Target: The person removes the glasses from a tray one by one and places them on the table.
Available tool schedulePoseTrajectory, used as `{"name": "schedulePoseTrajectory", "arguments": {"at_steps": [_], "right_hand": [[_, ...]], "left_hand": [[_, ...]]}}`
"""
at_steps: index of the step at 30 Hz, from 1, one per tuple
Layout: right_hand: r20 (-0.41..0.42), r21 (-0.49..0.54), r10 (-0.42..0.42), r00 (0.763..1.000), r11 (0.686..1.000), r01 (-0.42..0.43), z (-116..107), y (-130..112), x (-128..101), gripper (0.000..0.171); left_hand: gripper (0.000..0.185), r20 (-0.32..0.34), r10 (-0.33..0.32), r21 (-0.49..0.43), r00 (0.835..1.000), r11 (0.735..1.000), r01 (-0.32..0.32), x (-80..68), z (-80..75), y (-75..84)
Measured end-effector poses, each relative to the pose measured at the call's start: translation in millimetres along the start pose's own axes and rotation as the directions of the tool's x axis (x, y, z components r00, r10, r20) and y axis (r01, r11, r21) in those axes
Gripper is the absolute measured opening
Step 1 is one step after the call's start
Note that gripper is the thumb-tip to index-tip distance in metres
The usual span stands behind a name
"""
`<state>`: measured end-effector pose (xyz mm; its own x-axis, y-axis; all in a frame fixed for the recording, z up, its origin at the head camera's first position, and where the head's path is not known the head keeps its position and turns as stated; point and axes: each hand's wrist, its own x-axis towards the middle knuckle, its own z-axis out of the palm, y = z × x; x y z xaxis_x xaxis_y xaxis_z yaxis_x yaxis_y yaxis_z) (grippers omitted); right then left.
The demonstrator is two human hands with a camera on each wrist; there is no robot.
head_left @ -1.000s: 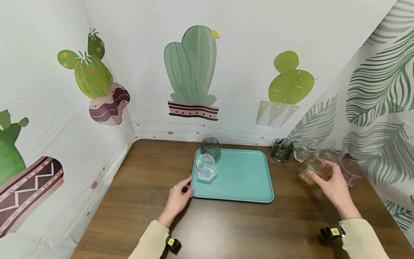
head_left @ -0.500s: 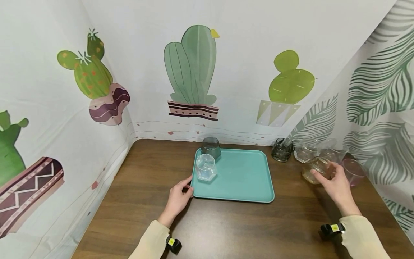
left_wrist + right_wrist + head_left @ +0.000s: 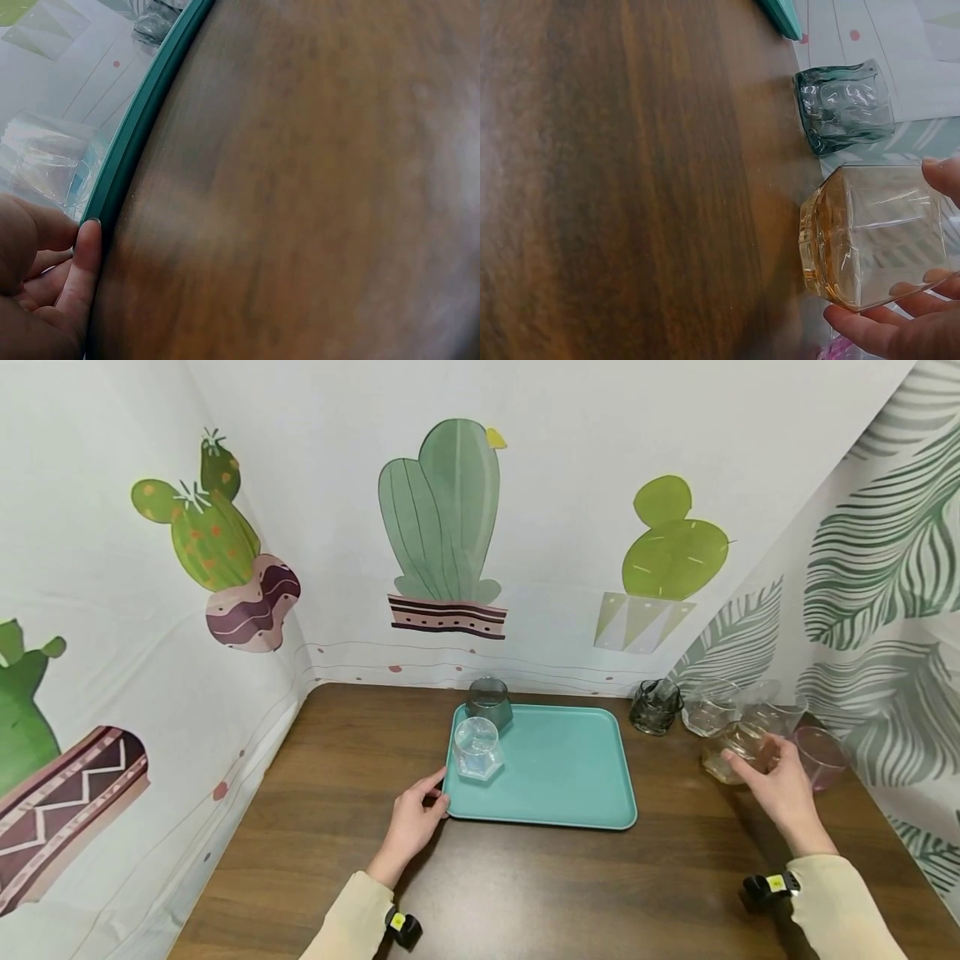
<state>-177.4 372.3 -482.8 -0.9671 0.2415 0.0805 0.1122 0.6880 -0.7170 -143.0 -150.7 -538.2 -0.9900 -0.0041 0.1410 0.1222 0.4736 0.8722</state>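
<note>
— What is the right hand (image 3: 776, 777) doing?

— Its fingers are curled round an amber glass (image 3: 738, 752) at the right side of the table (image 3: 525, 885). In the right wrist view the fingertips (image 3: 877, 330) sit at one side of the glass and another fingertip at the opposite side, so it grips the glass. Whether the base is touching the wood I cannot tell.

— What stands around that glass?

— A dark grey glass (image 3: 655, 707) to its left, near the far wall. A clear glass (image 3: 708, 706) just behind it, another clear one (image 3: 780, 710) further right, and a pink glass (image 3: 817, 757) on the right, just beside the hand.

— And the left hand (image 3: 415, 820)?

— It rests at the near left corner of the teal tray (image 3: 570, 777). The left wrist view shows a finger (image 3: 82, 270) lying against the tray's rim, with the others loosely bent behind it. It touches the rim rather than clasping it, so the hand is relaxed and holds nothing.

— What sits on the tray?

— Two glasses along its left side: a clear glass (image 3: 476, 748) nearer, and a smoky grey glass (image 3: 489, 702) at the far left corner, both upright.
</note>
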Motion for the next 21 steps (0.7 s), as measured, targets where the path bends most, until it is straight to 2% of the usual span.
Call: {"name": "schedulePoseTrajectory", "arguments": {"at_steps": [21], "right_hand": [[0.015, 0.013, -0.019, 1.000, 1.000, 0.018, -0.4, -2.7, 2.6, 0.087]], "left_hand": [[0.045, 0.004, -0.001, -0.010, 1.000, 1.000, 0.001, -1.2, -1.0, 4.1]]}}
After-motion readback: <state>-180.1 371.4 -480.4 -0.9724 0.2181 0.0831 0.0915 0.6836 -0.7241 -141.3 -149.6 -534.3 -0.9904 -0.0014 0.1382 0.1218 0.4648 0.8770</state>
